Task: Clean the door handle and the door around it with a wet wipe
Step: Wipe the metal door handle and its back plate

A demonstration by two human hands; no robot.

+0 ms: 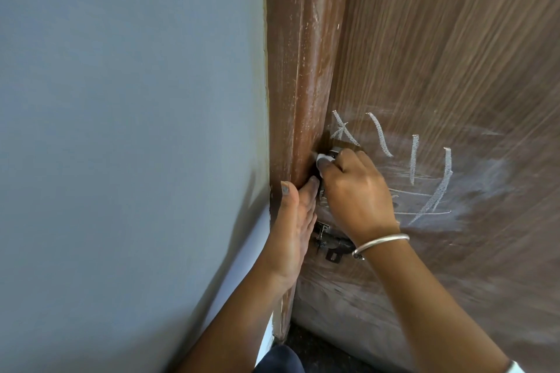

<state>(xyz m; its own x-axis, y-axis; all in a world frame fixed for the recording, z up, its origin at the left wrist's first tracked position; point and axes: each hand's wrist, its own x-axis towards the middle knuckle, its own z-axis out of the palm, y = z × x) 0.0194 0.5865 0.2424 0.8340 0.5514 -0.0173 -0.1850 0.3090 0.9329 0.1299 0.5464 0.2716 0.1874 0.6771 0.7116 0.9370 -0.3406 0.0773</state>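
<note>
pinching a small white wet wipe (pixel 321 158) in the curled fingers of my right hand (pixel 354 191), i press it on the metal door handle (pixel 335 151), which my knuckles mostly hide, at the left edge of the brown wood-grain door (pixel 454 54), while my left hand (pixel 298 221) lies flat with straight fingers against the reddish-brown door frame (pixel 300 70). a dark metal latch (pixel 330 244) sits below my hands, partly behind my wrist with its silver bangle (pixel 380 244), and white chalk marks (pixel 415 160) cross the dusty door to the right. a grey-blue wall (pixel 121 100) fills the left, and dark floor (pixel 306 339) shows below the frame.
</note>
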